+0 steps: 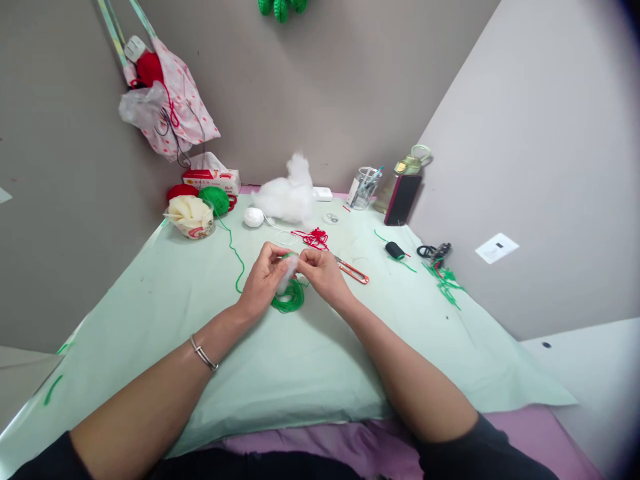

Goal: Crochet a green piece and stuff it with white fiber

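Observation:
My left hand [263, 277] is closed around a small green piece [289, 255], mostly hidden by the fingers, with a tuft of white stuffing [287, 275] at it. My right hand [321, 272] meets it from the other side, its thumb and fingers pinched at the edge of the tuft. Just below both hands, a coil of green yarn [289, 301] lies on the cloth. Orange thread snips [354, 271] rest right of my right hand, and a tangle of red yarn [317, 239] lies beyond it.
A heap of white stuffing [287, 197] and a white yarn ball [253, 217] sit farther back. At left stand a tub [193, 219], a green yarn ball [215, 199] and a tissue box [213, 180]. Rightward are a pen cup [364, 189], a phone [403, 200] and black thread [395, 251].

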Demonstrator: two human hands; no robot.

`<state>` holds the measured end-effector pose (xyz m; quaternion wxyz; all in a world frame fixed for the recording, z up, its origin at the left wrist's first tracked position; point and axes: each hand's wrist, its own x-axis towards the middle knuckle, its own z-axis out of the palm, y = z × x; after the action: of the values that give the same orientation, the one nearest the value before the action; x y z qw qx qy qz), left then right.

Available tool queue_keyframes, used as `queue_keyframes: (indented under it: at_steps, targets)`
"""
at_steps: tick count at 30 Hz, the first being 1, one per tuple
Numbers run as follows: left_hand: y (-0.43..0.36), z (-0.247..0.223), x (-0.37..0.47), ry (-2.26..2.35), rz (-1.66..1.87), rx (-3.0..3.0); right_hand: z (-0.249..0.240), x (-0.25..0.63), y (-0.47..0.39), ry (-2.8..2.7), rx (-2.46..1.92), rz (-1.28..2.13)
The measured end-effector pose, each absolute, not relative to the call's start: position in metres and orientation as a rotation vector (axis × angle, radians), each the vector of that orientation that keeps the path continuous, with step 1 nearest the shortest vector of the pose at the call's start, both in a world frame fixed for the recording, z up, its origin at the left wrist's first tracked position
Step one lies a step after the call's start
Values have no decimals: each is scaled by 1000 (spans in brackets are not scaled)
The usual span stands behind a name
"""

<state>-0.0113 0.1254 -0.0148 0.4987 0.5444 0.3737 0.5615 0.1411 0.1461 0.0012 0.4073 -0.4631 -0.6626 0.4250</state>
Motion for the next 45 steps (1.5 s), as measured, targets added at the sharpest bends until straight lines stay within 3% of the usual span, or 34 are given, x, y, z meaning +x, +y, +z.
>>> queue_keyframes:
  at_steps: [6,19,45]
  targets:
    - [128,-11,-11,891,1327,1260,7,147,146,-1711,-1122,1095]
    - [131,-17,-7,1039,1628,1252,10,123,132,-1694,-1135,1042]
    - [132,-21,-10,1011,1515,1109,4,124,132,-1685,-1298,882]
